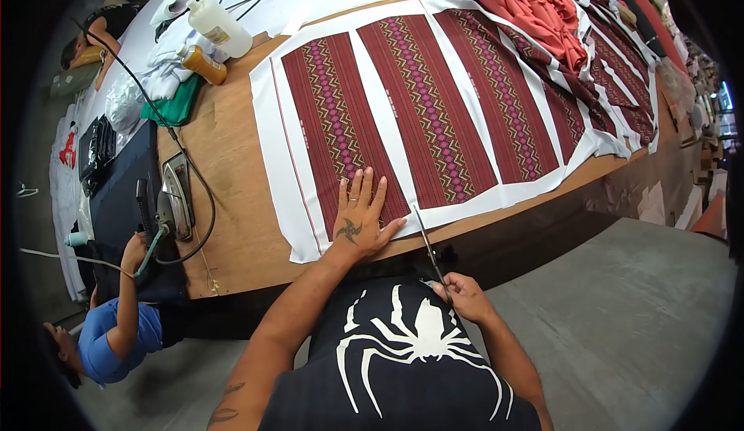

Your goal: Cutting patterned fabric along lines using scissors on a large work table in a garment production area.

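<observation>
My left hand [360, 215] lies flat, fingers spread, on a white cloth [288, 239] printed with maroon patterned panels [403, 82]. It rests on the lower end of the leftmost panel. In my right hand [465, 298], at the table's near edge, is a pair of scissors [428, 245]. The blades point away from me and their tips meet the cloth's near border, in the white gap between the first two panels. My fingers are closed around the handles, which are partly hidden.
At left a person in a blue shirt [108, 342] has a hand by a steam iron [177, 197] with hose and cable. A white jug [219, 28] and an amber bottle [204, 65] stand at the far left. Coral fabric [527, 8] is heaped far right. Another person [101, 32] leans at upper left.
</observation>
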`<state>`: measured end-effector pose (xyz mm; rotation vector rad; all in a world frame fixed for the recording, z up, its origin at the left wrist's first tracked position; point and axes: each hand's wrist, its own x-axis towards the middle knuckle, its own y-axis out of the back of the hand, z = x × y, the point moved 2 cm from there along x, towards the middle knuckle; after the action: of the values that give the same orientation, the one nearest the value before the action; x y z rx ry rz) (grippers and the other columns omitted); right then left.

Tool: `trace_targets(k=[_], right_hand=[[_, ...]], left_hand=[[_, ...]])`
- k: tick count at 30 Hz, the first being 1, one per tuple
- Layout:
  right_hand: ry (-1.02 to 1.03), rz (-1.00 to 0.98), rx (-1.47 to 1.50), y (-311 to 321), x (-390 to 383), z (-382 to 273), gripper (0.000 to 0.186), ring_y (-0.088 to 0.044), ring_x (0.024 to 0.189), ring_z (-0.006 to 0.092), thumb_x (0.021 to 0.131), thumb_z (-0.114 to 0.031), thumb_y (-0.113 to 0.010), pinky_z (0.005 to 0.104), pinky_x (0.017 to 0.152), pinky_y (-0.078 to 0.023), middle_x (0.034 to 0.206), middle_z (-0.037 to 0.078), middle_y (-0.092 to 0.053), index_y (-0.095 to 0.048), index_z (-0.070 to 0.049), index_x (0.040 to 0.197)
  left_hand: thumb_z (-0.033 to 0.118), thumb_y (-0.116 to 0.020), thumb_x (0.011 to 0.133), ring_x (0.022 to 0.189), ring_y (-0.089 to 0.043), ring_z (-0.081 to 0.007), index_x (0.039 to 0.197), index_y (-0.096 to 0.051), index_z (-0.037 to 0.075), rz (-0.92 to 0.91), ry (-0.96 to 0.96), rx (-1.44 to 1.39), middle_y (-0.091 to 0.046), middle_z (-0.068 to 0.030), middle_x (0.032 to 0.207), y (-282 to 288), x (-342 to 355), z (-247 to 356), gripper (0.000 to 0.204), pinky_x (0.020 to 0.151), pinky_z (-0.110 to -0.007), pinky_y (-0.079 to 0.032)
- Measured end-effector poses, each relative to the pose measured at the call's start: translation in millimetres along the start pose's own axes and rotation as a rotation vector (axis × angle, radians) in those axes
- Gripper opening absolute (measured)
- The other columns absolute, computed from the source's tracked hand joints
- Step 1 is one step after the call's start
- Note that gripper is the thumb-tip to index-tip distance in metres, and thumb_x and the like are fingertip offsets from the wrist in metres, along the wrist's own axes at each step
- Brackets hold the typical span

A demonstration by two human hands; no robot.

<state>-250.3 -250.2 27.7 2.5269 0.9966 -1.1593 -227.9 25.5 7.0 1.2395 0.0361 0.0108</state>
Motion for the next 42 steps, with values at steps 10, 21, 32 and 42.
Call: trace_targets(k=[10, 21, 32, 42], right_hand=[[-0.021, 0.013, -0.076, 0, -3, 8, 0.031, -0.041, 0.057, 0.0008, 0.094, -0.031, -0.07, 0.0204, 0.05, -0.032, 0.064, -0.008, -0.052, -0.061, -0.005, 0.081], [-0.072, -0.003, -0.166, 3, -8, -8, 0.037, -0.042, 0.051, 0.0024, 0.093, -0.034, -0.07, 0.0236, 0.045, -0.032, 0.057, -0.005, -0.05, -0.059, -0.005, 0.074], [-0.02, -0.046, 0.006, -5, 16, -24, 0.043, -0.047, 0.049, 0.0056, 0.093, -0.042, -0.069, 0.0233, 0.047, -0.036, 0.059, -0.001, -0.053, -0.053, -0.008, 0.072], [-0.075, -0.047, -0.075, -7, 23, -34, 0.041, -0.049, 0.055, 0.0049, 0.094, -0.042, -0.067, 0.0216, 0.052, -0.037, 0.061, -0.002, -0.056, -0.054, -0.01, 0.072]], left_hand=[[0.059, -0.056, 0.09, 0.15, -0.014, -0.0413, 0.15, -0.033, -0.001, -0.018, -0.003, 0.015, -0.021, -0.0278, 0.158, 1, 2, 0, 0.088, 0.12, -0.056, -0.006], [0.061, -0.057, 0.089, 0.149, -0.014, -0.0418, 0.15, -0.034, -0.001, -0.009, -0.003, 0.011, -0.022, -0.0283, 0.158, 3, 2, 0, 0.09, 0.12, -0.056, -0.006], [0.062, -0.055, 0.089, 0.15, -0.012, -0.0401, 0.15, -0.032, -0.004, -0.032, 0.013, -0.009, -0.021, -0.028, 0.158, 3, 1, 0, 0.093, 0.12, -0.054, -0.004], [0.063, -0.054, 0.089, 0.15, -0.012, -0.0401, 0.149, -0.032, -0.005, -0.015, -0.001, -0.01, -0.022, -0.028, 0.158, 4, 1, -2, 0.094, 0.12, -0.055, -0.004]])
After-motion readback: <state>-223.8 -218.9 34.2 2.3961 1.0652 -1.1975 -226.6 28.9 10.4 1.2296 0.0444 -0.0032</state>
